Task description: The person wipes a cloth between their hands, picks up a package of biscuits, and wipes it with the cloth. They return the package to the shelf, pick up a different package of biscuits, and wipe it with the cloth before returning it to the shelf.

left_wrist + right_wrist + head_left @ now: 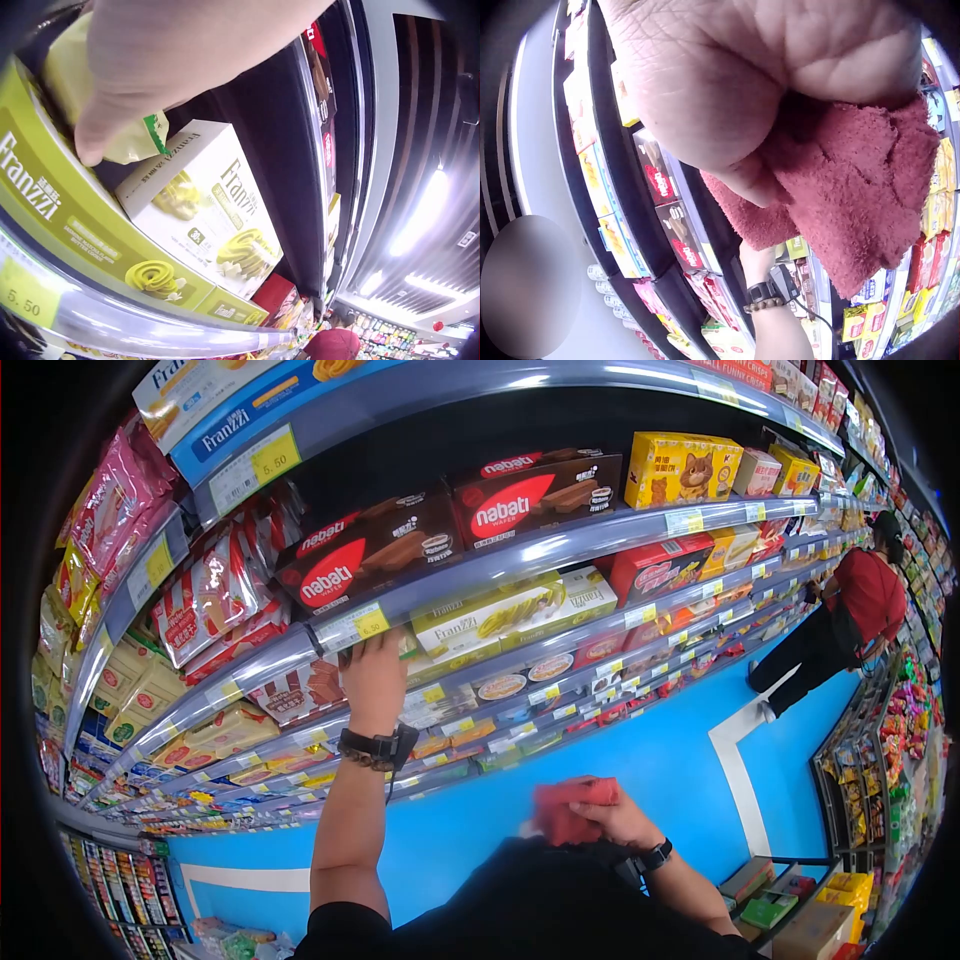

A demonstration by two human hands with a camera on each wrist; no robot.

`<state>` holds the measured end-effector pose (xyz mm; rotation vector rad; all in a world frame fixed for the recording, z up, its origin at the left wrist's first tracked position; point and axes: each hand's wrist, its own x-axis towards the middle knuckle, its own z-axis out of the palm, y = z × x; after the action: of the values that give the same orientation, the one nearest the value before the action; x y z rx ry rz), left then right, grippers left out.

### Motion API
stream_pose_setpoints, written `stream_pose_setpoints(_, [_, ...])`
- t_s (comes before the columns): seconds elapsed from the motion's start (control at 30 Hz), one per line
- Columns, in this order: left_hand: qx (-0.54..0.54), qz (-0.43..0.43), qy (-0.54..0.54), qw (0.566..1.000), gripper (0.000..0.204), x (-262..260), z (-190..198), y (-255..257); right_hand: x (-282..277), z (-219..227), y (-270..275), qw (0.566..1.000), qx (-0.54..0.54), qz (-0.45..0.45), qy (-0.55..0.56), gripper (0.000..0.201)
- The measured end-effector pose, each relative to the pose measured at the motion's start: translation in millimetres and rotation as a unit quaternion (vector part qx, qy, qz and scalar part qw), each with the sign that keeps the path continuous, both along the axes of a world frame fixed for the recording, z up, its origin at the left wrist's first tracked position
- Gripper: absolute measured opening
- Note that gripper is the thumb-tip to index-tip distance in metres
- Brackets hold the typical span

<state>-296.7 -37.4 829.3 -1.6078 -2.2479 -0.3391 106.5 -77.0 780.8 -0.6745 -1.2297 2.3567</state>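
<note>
My left hand point(378, 678) reaches into a shelf just below a price tag. In the left wrist view its thumb and fingers grip a pale yellow-green packet point(135, 146) with a green edge; the fingertips are hidden. Right in front of that hand stands a green Franzzi box point(82, 225), and a white-and-green Franzzi box point(202, 206) is tilted beside it. Low before my body, my right hand point(625, 822) holds a red fluffy cloth point(855, 187), bunched and hanging from its fingers.
Brown Nabati boxes point(375, 550) line the shelf above, behind a projecting shelf edge point(560, 545). Wafer bags point(215, 595) hang over at the left. Further along the aisle a person in a red top point(865, 595) stands on the blue floor point(640, 750). Cartons point(815, 930) sit at lower right.
</note>
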Motion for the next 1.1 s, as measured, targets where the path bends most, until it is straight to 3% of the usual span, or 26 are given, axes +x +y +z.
stream_pose_setpoints(0.1, [-0.023,0.007,0.016,1.0,0.061,4.2,6.5,0.5,-1.0,-1.1,-1.8,1.0,-0.014,-0.013,-0.011,0.043])
stream_pose_setpoints(0.37, [0.054,0.003,0.078,0.995,0.057,0.7,-20.5,-1.0,3.6,-16.8,-2.8,0.999,-0.017,-0.034,-0.03,0.044])
stream_pose_setpoints(0.4, [0.104,-0.01,0.047,0.993,0.045,4.7,-22.6,-1.6,4.5,-18.2,-2.8,0.999,-0.024,-0.036,-0.031,0.043])
stream_pose_setpoints(0.67, [0.126,-0.029,0.029,0.991,0.053,20.6,-17.4,-28.7,1.0,7.5,-0.8,0.999,0.014,0.017,0.031,0.043])
stream_pose_setpoints(0.93, [0.179,-0.079,0.001,0.981,0.058,42.5,-3.1,-66.2,-1.3,6.3,-1.3,0.999,0.023,0.021,0.009,0.044])
stream_pose_setpoints(1.1, [0.198,-0.063,-0.013,0.978,0.054,55.3,6.4,-91.5,-4.1,-0.9,2.2,0.998,-0.003,0.047,0.029,0.044])
